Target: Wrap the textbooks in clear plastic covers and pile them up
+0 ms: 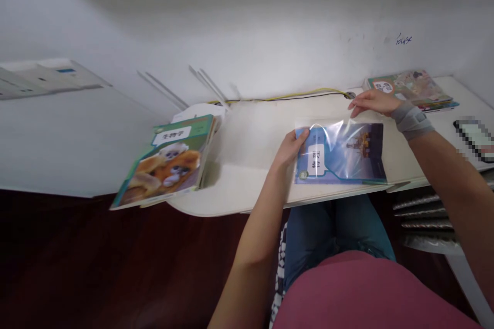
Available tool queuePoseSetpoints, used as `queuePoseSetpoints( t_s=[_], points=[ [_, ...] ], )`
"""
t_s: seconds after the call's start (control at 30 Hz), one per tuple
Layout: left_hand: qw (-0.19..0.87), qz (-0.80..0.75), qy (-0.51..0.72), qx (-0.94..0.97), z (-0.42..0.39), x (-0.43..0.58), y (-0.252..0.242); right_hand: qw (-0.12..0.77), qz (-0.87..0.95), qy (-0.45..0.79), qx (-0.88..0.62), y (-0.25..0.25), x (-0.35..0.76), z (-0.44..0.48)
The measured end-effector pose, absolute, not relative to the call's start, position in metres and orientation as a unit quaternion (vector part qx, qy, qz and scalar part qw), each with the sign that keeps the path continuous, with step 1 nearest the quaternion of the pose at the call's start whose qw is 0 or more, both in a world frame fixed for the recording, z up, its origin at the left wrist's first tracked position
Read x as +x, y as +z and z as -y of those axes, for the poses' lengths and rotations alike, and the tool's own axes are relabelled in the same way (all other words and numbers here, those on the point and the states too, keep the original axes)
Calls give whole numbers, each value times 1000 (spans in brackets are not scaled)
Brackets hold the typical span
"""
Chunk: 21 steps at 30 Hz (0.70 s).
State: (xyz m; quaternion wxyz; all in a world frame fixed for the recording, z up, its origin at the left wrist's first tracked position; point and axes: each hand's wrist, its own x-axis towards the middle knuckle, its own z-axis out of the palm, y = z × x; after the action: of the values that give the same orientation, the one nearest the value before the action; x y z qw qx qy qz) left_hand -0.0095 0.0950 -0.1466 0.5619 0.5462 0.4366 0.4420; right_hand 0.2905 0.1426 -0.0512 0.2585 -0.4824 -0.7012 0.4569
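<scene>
A blue textbook [339,157] lies turned sideways near the front edge of the white table, a castle picture on its cover. Clear shiny plastic film [334,133] covers it and sticks out past its upper edge. My left hand [291,146] grips the book's left edge through the film, thumb on top and fingers hidden beneath. Above the book's upper edge, my right hand [372,103] has its fingertips pinched together at the raised film. A grey band [412,119] wraps my right wrist.
Left on the table [247,149], a stack of textbooks [165,164] with monkeys on the cover overhangs the edge, beside a white router [204,110] with antennas. More books [415,87] lie at the back right, near a phone [476,139]. A yellow cable [309,92] runs along the wall.
</scene>
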Motion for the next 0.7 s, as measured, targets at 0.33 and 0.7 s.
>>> queuePoseSetpoints(
  t_s=[0.33, 0.7],
  points=[
    [586, -413, 414, 560, -92, -9, -145, 40, 823, 438, -359, -15, 193, -167],
    [580, -411, 399, 579, -91, -10, -143, -26, 943, 154, -294, -33, 164, -158]
  ],
)
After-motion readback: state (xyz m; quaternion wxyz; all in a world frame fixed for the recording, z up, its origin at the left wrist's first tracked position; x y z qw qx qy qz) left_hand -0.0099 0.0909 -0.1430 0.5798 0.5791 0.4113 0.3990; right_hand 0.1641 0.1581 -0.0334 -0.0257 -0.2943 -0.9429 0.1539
